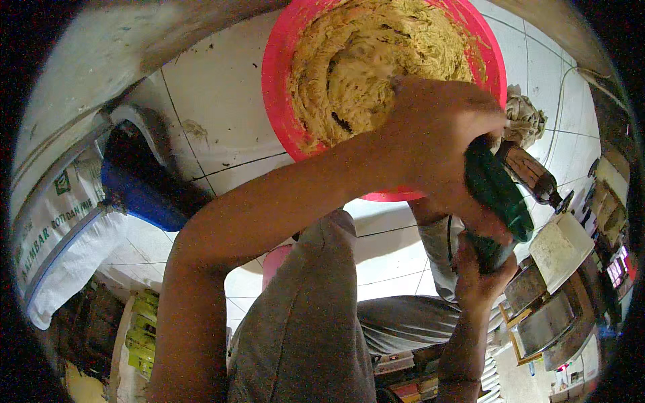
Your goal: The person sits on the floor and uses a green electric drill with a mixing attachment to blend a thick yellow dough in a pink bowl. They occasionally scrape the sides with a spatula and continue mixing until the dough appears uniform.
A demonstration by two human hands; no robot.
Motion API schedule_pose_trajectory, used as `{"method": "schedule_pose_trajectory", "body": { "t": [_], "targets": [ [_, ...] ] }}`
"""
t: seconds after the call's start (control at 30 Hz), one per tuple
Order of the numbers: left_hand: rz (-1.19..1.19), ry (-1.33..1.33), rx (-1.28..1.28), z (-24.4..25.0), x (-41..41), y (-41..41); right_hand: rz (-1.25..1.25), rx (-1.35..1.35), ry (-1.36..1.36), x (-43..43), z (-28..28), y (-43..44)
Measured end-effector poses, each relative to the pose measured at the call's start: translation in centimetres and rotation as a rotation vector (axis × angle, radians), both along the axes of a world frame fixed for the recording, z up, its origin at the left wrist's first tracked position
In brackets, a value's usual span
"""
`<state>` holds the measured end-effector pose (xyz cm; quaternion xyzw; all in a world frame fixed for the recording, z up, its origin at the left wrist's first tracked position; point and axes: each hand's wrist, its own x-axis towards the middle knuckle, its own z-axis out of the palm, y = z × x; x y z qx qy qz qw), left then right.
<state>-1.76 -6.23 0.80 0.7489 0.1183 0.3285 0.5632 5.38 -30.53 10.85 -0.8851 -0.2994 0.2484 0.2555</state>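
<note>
Both my hands are at a dark green object (499, 189), perhaps a bottle or container, right of a large red plastic basin (276, 85). My left hand (448, 136) reaches across from the left, its fingers around the upper part of the green object; it is somewhat blurred. From below, my right hand (486, 272) grips the lower end. The basin holds a thick, sticky yellow-brown dough or batter (358, 75) with swirled ridges. The left forearm crosses over the basin's lower rim, and my hand hides part of the dough.
On the tiled floor (216, 101), a crumpled cloth (524, 116) and a brown bottle (529, 171) lie right of the basin. A blue container (141, 201) and a white printed sack (75, 226) stand left. Metal trays (549, 322) are at the lower right.
</note>
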Motion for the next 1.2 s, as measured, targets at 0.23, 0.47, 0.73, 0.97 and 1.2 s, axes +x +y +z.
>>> {"method": "schedule_pose_trajectory", "body": {
  "t": [0.23,0.47,0.73,0.97,1.2],
  "targets": [
    [-0.074,0.053,-0.058,1.4,-3.5,-3.9,-0.065,-0.128,0.128,-2.9,2.8,-4.1],
    [-0.148,-0.101,-0.101,0.3,1.3,-6.8,-0.426,-0.046,0.087,-3.2,4.9,-4.8],
    [-0.031,-0.121,-0.069,-0.3,3.4,-2.1,-0.264,-0.034,0.089,-0.1,1.7,-0.4],
    [-0.030,0.036,-0.021,0.4,-2.3,-3.3,-0.229,0.137,0.214,-3.7,0.7,-5.4],
    [-0.119,-0.109,-0.099,0.3,0.9,-7.5,-0.491,0.000,0.158,-3.7,4.2,-6.5]
  ]
}}
